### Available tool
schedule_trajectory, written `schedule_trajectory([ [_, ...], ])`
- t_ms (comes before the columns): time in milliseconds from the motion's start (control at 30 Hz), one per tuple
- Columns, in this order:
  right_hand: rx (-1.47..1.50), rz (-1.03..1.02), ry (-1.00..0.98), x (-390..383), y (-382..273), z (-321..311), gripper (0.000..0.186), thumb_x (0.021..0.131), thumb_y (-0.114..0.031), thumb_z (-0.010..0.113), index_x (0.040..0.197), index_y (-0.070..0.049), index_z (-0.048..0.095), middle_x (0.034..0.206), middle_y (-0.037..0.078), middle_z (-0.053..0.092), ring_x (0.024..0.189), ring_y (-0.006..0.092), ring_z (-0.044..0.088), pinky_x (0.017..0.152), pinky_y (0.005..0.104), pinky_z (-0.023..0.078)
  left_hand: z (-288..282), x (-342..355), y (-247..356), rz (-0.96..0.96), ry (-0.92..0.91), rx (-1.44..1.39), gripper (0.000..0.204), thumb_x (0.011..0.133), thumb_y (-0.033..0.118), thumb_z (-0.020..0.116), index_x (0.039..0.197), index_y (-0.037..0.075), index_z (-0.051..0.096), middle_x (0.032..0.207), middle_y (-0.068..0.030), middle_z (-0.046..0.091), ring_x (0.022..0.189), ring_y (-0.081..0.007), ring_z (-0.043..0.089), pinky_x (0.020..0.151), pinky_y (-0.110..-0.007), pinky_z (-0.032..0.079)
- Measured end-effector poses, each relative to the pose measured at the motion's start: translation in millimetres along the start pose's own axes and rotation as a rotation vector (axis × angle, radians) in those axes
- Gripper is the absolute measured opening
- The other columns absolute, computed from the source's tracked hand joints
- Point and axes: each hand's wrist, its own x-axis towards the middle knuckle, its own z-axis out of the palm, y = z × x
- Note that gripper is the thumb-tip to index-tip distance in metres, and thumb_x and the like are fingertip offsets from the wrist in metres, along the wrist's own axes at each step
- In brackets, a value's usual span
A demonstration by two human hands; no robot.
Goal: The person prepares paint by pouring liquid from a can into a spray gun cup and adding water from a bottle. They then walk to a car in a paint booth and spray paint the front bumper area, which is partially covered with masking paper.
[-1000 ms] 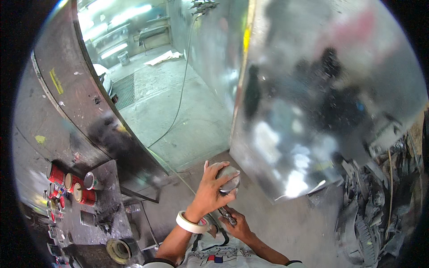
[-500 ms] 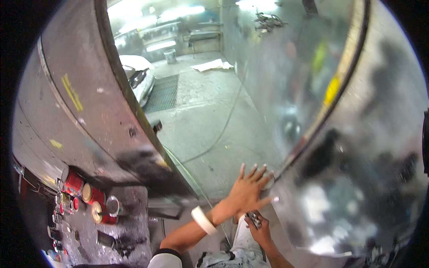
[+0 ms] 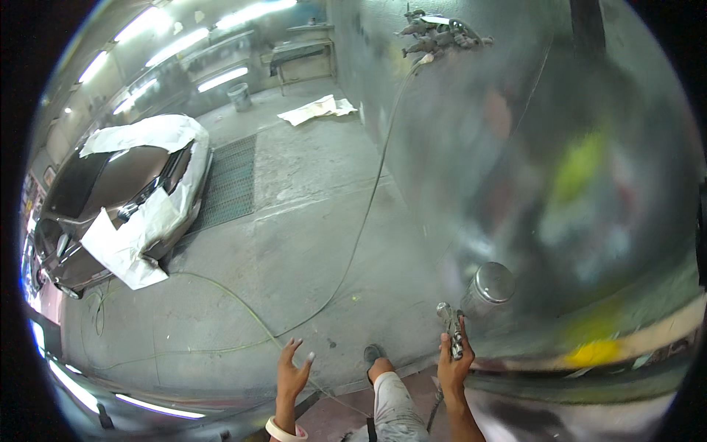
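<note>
My right hand point(image 3: 453, 365) is wrapped round the grip of a metal spray gun point(image 3: 448, 318). Up and to the right of the gun is a silver cup point(image 3: 492, 283) with a round lid; it looks like part of the gun, though the joint is hard to make out. To the left, my left hand point(image 3: 292, 374) hovers over the floor, empty, its fingers apart and slightly bent. A pale band point(image 3: 286, 429) circles that wrist. Beneath the left hand passes a green hose point(image 3: 254, 317).
A dark car point(image 3: 118, 188), partly masked with white sheets point(image 3: 140, 232), stands at the left beside a floor grate point(image 3: 230, 180). Spray-stained wall point(image 3: 515, 184) rises on the right, with several guns or fittings point(image 3: 442, 37) hanging on it. Far back are a bucket point(image 3: 239, 97) and a sheet point(image 3: 317, 110).
I have moved forward into the doorway, and the table of cans has left view. My left hand has swung left, away from the right hand. The spray gun is now raised and plainly visible.
</note>
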Motion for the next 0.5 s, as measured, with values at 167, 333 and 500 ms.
schedule_trajectory([
  [167,0.038,0.079,0.136,80,-47,21,0.047,0.094,-0.022,0.062,0.133,0.001,0.051,0.083,0.002,0.063,0.065,0.0089,0.054,0.058,0.0234,0.046,-14,55,51,-0.149,-0.274,0.032,0.049,0.085,0.025,0.069,0.129,0.007,0.056,0.124,-0.0187,0.060,0.113,-0.0329,0.058,0.097,-0.039,0.044],
  [333,0.074,0.093,0.156,126,-75,31,0.027,0.094,-0.023,0.062,0.109,0.000,0.063,0.072,-0.001,0.059,0.061,0.0067,0.055,0.047,0.0218,0.042,2,114,108,-0.063,-0.595,-0.174,0.044,0.091,0.020,0.060,0.133,0.008,0.053,0.117,-0.0156,0.065,0.105,-0.0288,0.064,0.090,-0.037,0.048],
  [500,0.160,0.152,0.153,153,-124,60,0.022,0.094,-0.025,0.062,0.088,-0.004,0.061,0.067,-0.002,0.056,0.058,0.0060,0.054,0.043,0.0210,0.040,26,154,176,0.040,-0.771,-0.487,0.042,0.095,0.019,0.056,0.136,0.009,0.050,0.118,-0.0133,0.065,0.109,-0.0260,0.062,0.095,-0.036,0.046],
])
